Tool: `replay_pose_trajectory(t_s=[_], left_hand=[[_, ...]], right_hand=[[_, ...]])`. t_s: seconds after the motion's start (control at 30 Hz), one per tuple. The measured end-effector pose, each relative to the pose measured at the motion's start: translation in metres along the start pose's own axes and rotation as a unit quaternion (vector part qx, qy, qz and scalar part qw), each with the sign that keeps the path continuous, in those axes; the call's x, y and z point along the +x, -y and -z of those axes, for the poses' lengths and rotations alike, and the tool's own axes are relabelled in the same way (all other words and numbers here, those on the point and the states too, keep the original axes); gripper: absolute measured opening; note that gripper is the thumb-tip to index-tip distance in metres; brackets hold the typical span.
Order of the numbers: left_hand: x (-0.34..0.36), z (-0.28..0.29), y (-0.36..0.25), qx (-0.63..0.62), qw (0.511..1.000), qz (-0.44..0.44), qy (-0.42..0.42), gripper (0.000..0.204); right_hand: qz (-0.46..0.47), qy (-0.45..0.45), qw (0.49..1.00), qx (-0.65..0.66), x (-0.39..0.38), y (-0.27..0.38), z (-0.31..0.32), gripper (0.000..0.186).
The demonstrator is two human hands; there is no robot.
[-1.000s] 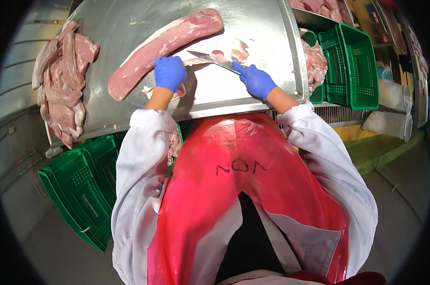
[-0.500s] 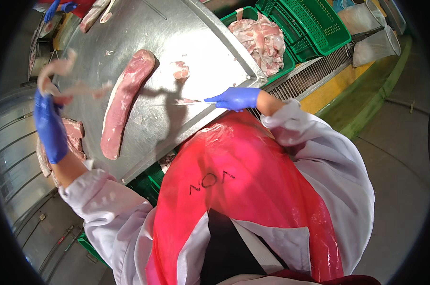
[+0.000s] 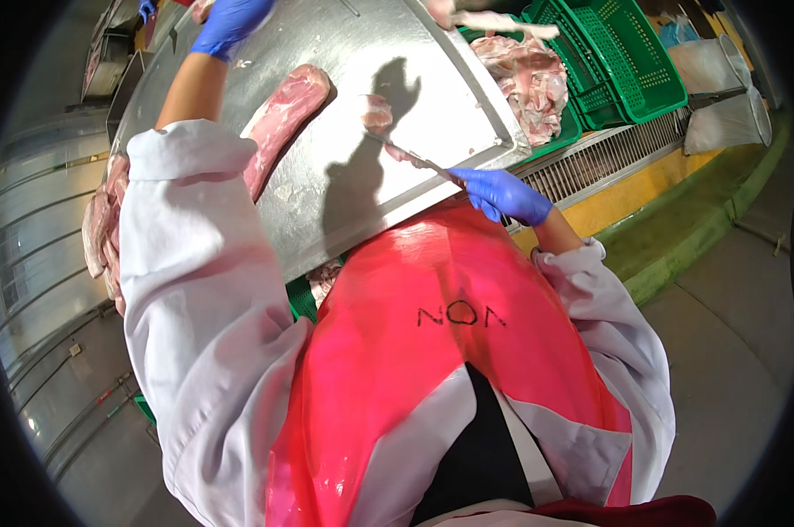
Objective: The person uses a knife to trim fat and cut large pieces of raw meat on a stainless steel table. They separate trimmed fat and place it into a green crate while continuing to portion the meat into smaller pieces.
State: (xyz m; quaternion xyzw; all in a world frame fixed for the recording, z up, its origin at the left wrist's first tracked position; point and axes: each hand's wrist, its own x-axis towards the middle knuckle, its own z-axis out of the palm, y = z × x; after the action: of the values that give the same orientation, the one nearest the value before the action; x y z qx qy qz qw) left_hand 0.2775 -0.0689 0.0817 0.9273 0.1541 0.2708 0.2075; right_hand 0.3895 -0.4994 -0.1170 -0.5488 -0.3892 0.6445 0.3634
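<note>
My left hand point(image 3: 230, 25) is raised over the steel table point(image 3: 300, 228) at the top of the view, its fingers cut off by the frame edge. A strip of pale trimming point(image 3: 502, 22) hangs in the air above the trimmings crate, apart from my visible left hand. My right hand point(image 3: 506, 195) is closed on a knife point(image 3: 432, 165), low over the table's near edge, beside a small pink scrap point(image 3: 397, 153). A long pork loin point(image 3: 291, 105) lies left of centre. A fatty scrap point(image 3: 377, 112) lies past the knife tip.
At right are a crate of trimmings point(image 3: 528, 88), a green basket point(image 3: 629, 70), clear bags point(image 3: 722, 119) and a floor grate point(image 3: 603, 158). A meat pile point(image 3: 107, 220) sits at left, partly behind my sleeve. Another person's gloved hand point(image 3: 147, 10) shows at top left.
My left hand has lifted trimming off the table and swung up; the strip is now airborne at top right. My right hand keeps the knife. The view has shifted and turned.
</note>
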Motion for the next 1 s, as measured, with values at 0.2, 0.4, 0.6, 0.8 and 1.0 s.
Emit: replay_pose_trajectory(t_s=[0.2,0.4,0.6,0.8,1.0], left_hand=[[-0.088,0.018,0.117,-0.156,0.955,0.178,-0.177,0.028],[-0.187,-0.176,0.1,-0.136,0.947,0.28,-0.075,0.039],[-0.23,-0.263,0.046,-0.224,0.937,0.242,-0.117,0.042],[-0.207,-0.31,-0.017,-0.1,0.984,0.147,0.005,0.062],[-0.174,-0.345,-0.121,-0.083,0.977,0.196,-0.003,0.063]], right_hand=[[0.007,-0.026,0.908,0.419,0.007,-0.005,0.0,0.038],[0.056,0.019,0.826,0.56,-0.009,-0.006,0.035,0.054],[0.028,0.016,0.855,0.518,-0.002,0.027,0.053,0.056],[0.173,0.011,0.835,0.522,-0.027,0.046,0.072,0.059],[0.181,-0.147,0.823,0.518,-0.079,0.06,0.089,0.044]])
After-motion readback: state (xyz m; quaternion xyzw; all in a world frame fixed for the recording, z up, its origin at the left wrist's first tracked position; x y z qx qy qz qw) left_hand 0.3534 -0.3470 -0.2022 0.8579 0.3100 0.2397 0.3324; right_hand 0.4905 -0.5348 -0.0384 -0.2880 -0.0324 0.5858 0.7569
